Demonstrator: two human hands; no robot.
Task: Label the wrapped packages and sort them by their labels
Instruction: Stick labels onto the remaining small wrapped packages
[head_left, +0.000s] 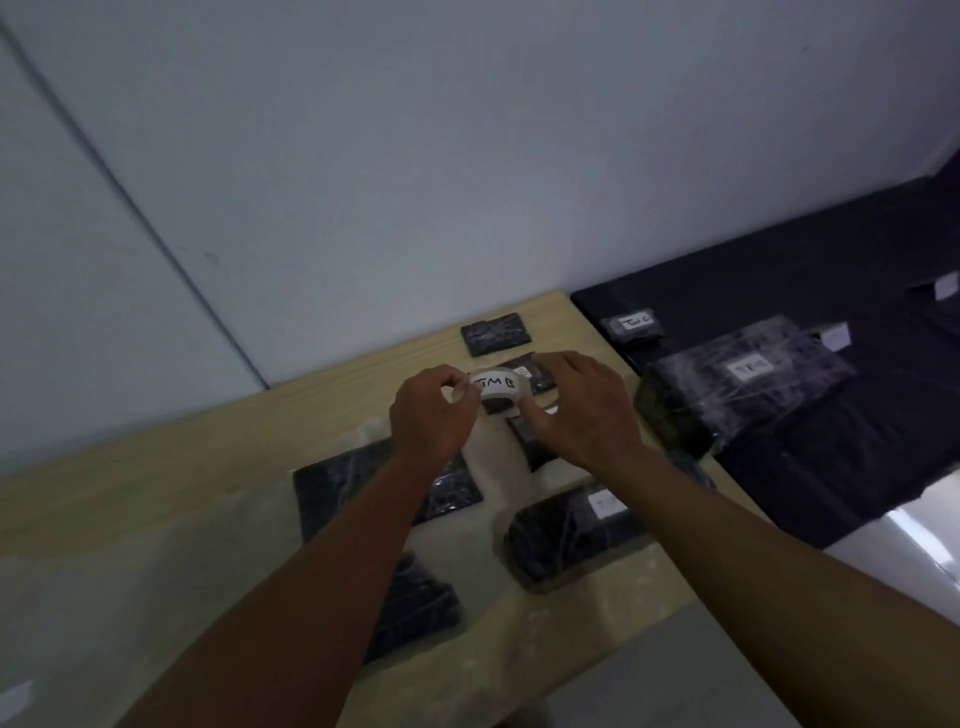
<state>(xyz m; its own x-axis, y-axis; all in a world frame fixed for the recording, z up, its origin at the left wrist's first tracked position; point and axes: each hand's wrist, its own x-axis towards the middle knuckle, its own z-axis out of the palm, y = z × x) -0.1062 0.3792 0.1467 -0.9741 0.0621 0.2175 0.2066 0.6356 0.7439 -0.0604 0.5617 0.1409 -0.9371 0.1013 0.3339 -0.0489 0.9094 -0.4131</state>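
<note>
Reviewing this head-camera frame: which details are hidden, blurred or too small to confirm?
- Writing on the near package's label: blurred and dim, unreadable.
- Label on the big package on the black surface: last letter too blurred.
- Package beneath the right hand: mostly covered, any label unseen.
- Package under the left forearm: partly hidden.
- Left hand fingertips on the white tape roll: exact pinch unclear.

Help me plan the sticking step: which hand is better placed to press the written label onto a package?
The right hand, probably. It hovers directly over the dark packages beneath it, while the left hand pinches the label at its other end and can steady it.
</note>
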